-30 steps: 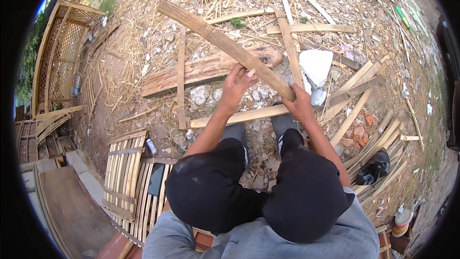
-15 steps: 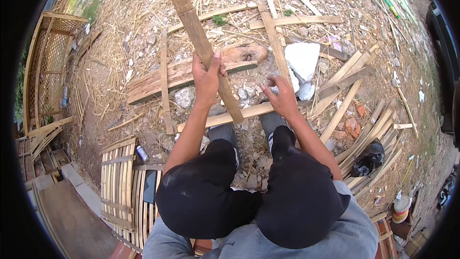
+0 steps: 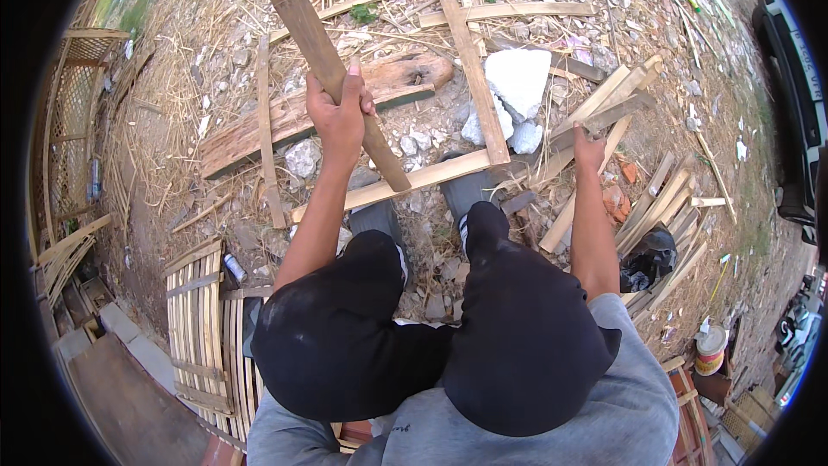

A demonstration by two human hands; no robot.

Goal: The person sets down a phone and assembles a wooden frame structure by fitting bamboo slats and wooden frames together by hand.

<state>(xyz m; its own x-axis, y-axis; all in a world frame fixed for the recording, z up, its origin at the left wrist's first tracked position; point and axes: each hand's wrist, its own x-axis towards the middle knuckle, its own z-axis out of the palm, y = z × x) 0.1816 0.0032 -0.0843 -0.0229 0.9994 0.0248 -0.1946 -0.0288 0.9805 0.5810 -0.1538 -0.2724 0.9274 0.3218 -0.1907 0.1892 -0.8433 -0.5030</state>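
My left hand (image 3: 338, 116) is closed around a long brown split-bamboo strip (image 3: 304, 30). The strip slants from the top edge down to its lower end between my feet. My right hand (image 3: 589, 151) reaches to a small stack of pale strips on the right, its fingers curled over a greyish bamboo strip (image 3: 628, 110); the fingertips are partly hidden. Across my shoes lies a pale slat (image 3: 392, 187), and an upright slat (image 3: 470, 65) meets its right end. Behind the held strip rests a thick weathered beam (image 3: 250, 134), with a thin slat (image 3: 266, 138) crossing it.
White chunks of foam or stone (image 3: 517, 78) sit beyond my right foot. More slats (image 3: 664, 216) and a black plastic bag (image 3: 651, 255) lie at right. Slatted panels (image 3: 198, 328) stand at lower left, with a lattice frame (image 3: 73, 129) farther off. A parked vehicle (image 3: 798, 112) borders the right.
My right hand has moved right, from beside the upright slat to the stack of strips. My left hand keeps its hold on the bamboo strip. The view has shifted slightly right.
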